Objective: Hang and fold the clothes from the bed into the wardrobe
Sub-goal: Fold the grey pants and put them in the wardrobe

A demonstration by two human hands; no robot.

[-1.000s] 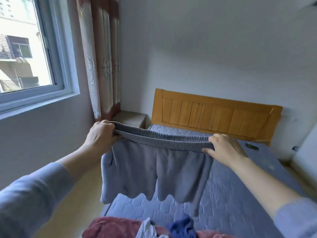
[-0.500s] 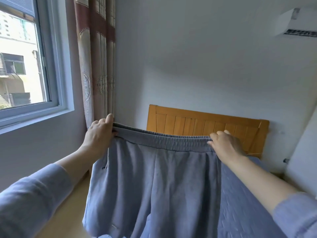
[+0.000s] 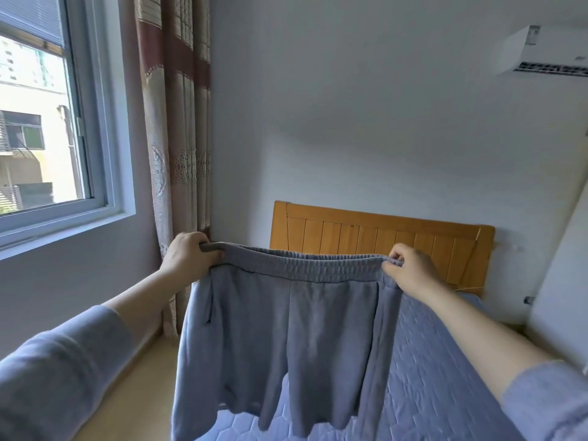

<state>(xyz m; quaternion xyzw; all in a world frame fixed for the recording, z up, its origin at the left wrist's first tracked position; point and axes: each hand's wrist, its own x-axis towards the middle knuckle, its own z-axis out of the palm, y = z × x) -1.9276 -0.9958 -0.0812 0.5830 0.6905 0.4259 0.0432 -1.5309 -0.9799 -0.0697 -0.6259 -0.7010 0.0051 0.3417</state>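
At the far left a window (image 3: 47, 122) with a pale frame looks out on a neighbouring building, and just beside it a patterned curtain (image 3: 178, 122) in cream and dull red hangs down into the corner of the room. Below them a strip of light wooden floor (image 3: 143, 377) runs between the wall and the bed. The left arm, in a blue-grey sleeve (image 3: 47, 377) pushed up the forearm, reaches forward, and the left hand (image 3: 191, 257) has its fingers curled over the left end of an elastic waistband, with the thumb pressed against the cloth in front. The grey garment (image 3: 286, 329) hangs from that waistband, stretched flat between the two hands and held up in the air above the bed, its uneven lower edge dangling clear of the quilt. Behind it stands a slatted wooden headboard (image 3: 381, 237) against the white wall. The right hand (image 3: 410, 272) pinches the right end of the waistband with fingers bent over the top edge. Under the right arm lies the bed (image 3: 429, 377), covered with a blue quilted sheet. High on the wall at the right is a white air conditioner (image 3: 541, 52), and a white panel (image 3: 566, 281) closes the right edge.
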